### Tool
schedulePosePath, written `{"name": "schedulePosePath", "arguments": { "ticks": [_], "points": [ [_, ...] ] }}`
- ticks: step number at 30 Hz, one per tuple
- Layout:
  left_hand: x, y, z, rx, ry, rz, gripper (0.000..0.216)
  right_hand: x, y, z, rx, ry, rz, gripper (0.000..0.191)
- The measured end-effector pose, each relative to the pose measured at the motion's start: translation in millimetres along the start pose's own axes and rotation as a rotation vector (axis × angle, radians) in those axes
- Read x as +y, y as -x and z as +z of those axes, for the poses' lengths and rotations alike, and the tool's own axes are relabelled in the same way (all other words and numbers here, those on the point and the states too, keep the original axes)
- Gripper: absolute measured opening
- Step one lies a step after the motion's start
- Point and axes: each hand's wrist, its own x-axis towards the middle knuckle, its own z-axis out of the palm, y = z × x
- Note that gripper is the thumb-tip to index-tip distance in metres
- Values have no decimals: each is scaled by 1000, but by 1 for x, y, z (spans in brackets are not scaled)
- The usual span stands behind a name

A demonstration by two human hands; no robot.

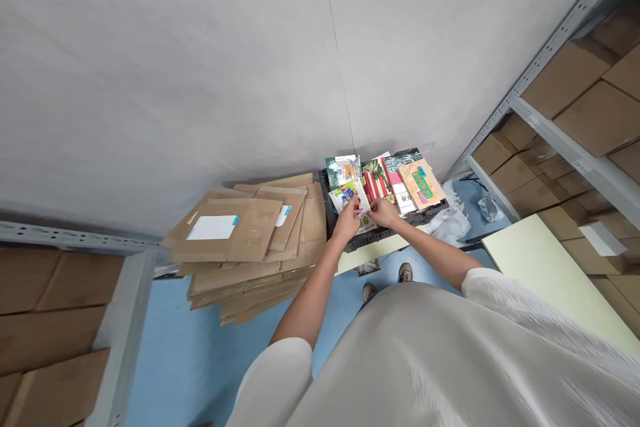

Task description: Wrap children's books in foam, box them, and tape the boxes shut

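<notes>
A black crate (327,210) by the wall holds several books and booklets with colourful covers. My left hand (347,219) is closed at the lower edge of a white booklet with a bright printed cover (343,193), over the left part of the crate. Close to it on the right, my right hand (384,213) has its fingers pinched together at the right edge of the same booklet. Under and beside my hands lie a red striped book (376,177) and a white and pink book (400,190). An orange book with a green patch (421,183) tops the right end.
Flattened cardboard (240,233) is stacked left of the crate, some with white labels. Shelves of brown boxes stand at the left (53,280) and right (595,107). Plastic bags (450,223) bunch right of the crate. A pale tabletop (555,280) lies at my right.
</notes>
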Motion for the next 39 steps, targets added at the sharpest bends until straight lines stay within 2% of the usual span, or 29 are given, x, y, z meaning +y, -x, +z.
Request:
{"name": "schedulePosePath", "arguments": {
  "ticks": [4,7,10,13,16,22,26,30,34,37,39],
  "points": [
    [7,-3,-13,39,-55,38,61,-5,1,-7,-50,-34,-19,6],
    [17,-3,-30,136,-137,109,52,-8,-3,-26,55,-133,-26,17],
    [27,0,-46,218,-149,161,48,-9,-12,-57,207,-193,-108,30],
    [35,8,-55,264,-146,182,46,-9,-19,-92,313,-146,-184,33],
    [46,17,-59,284,-185,250,41,-10,-19,-117,268,-108,-223,33],
    [74,25,-60,219,-295,380,38,-12,7,-139,-29,-71,-335,29],
    [86,29,-41,42,-324,433,36,0,38,-145,-136,-125,-359,33],
    [95,35,-6,-113,-317,402,33,25,70,-154,-114,-192,-283,36],
    [107,45,34,-190,-301,350,30,63,97,-160,-18,-193,-175,36],
    [114,53,66,-227,-274,266,27,99,117,-159,119,-184,-101,40],
    [117,56,91,-242,-252,204,26,127,132,-158,227,-189,-70,49]
  ]
}}
